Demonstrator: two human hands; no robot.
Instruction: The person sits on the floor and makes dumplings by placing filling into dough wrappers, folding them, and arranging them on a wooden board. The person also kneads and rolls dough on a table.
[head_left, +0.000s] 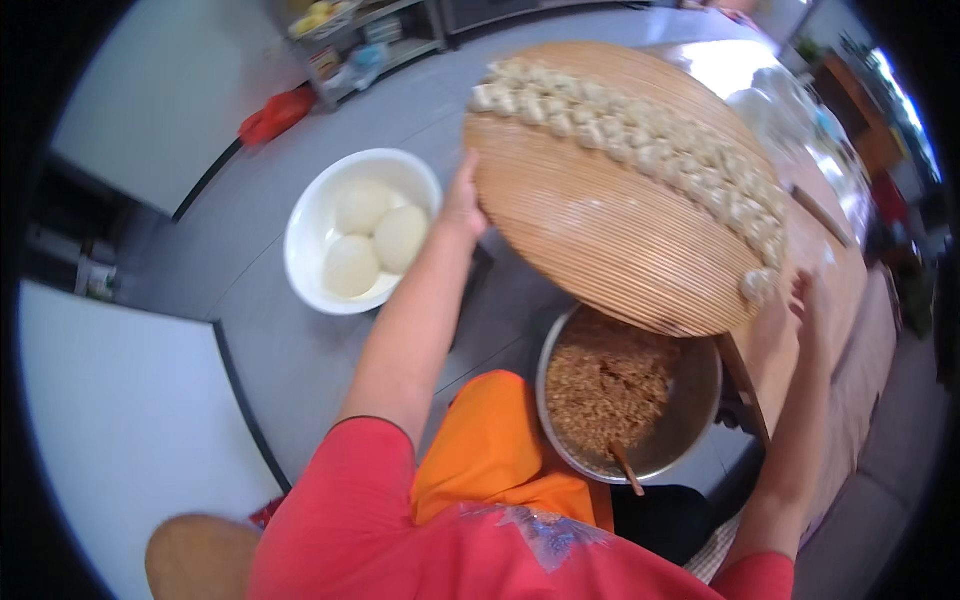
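My left hand (466, 199) grips the left edge of a round ribbed wooden tray (600, 232). Rows of pleated dumplings (637, 139) run in a band across the tray's far and right side. One dumpling (759, 285) sits at the near right end of the band. Just off the tray's right edge is my right hand (810, 300), blurred, its fingers bent and loosely apart, with nothing visible in it. Below the tray's near edge, a metal bowl (705, 420) holds brown minced filling (607, 390) and a wooden spoon (626, 466); the tray hides the bowl's far rim.
A white basin (300, 259) with three dough balls (367, 236) stands at the left. The wooden table (844, 277) on the right bears a rolling pin (821, 215) and clear plastic bags (772, 112). Farther back are a metal shelf (405, 49) and a red bag (277, 116).
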